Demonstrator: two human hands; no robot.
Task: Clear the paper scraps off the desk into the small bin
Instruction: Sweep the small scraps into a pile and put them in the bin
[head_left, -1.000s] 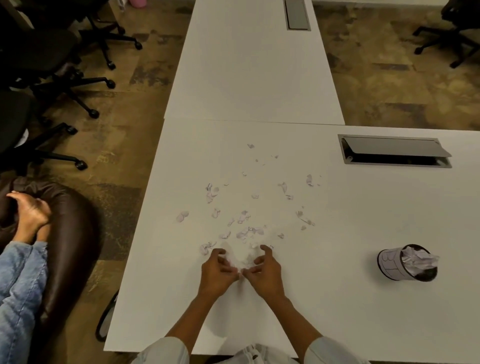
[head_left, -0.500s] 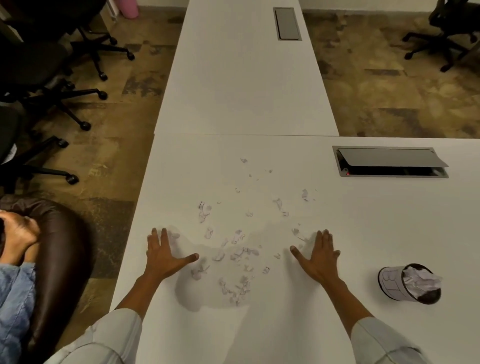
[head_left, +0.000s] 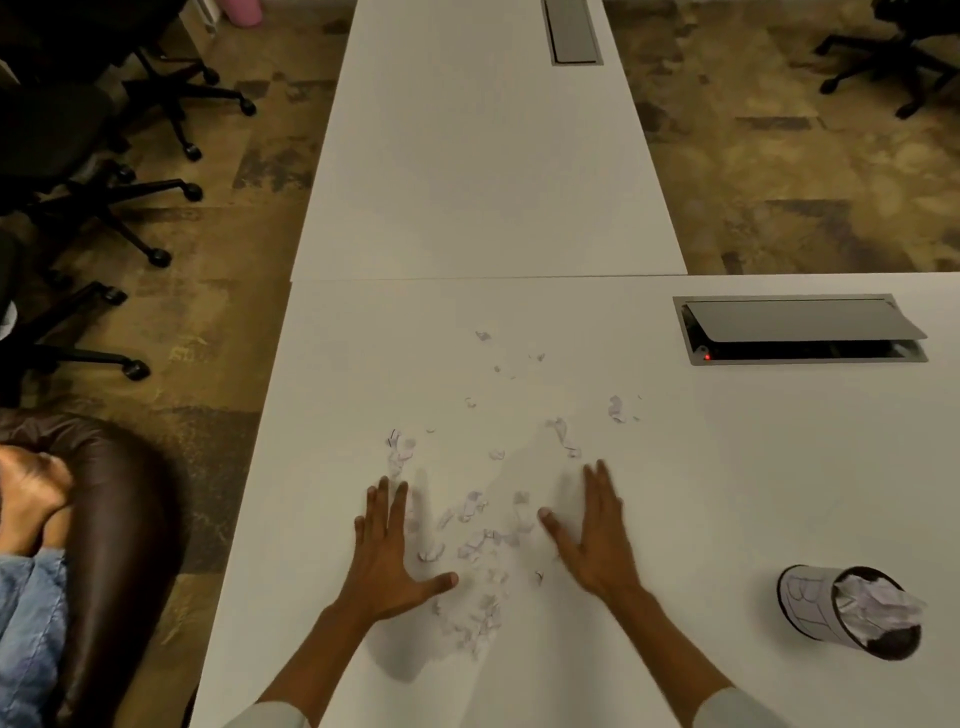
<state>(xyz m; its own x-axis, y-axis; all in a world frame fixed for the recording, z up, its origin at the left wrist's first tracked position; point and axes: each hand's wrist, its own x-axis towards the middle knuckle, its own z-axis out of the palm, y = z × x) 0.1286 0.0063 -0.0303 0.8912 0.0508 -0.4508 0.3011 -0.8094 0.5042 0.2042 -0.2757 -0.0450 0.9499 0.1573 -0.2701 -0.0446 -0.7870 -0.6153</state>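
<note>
Small white paper scraps (head_left: 480, 551) lie scattered over the near middle of the white desk (head_left: 727, 493), thickest between my hands. My left hand (head_left: 392, 558) rests flat on the desk left of that cluster, fingers spread, holding nothing. My right hand (head_left: 597, 535) lies flat to the right of the cluster, thumb pointing inward, also empty. More loose scraps (head_left: 563, 436) sit farther out beyond my fingertips. The small bin (head_left: 810, 608), a white-sided cup stuffed with crumpled paper, stands at the near right, tilted toward me.
An open grey cable hatch (head_left: 800, 330) is set in the desk at the right. A second white desk (head_left: 483, 156) extends away ahead. Office chairs (head_left: 104, 171) stand on the left floor. Another person's foot and jeans (head_left: 26, 545) rest on a brown seat at the left.
My hands went from pinched together at the scraps to spread wide and flat. Now they have slid inward toward each other, crowding scraps between them.
</note>
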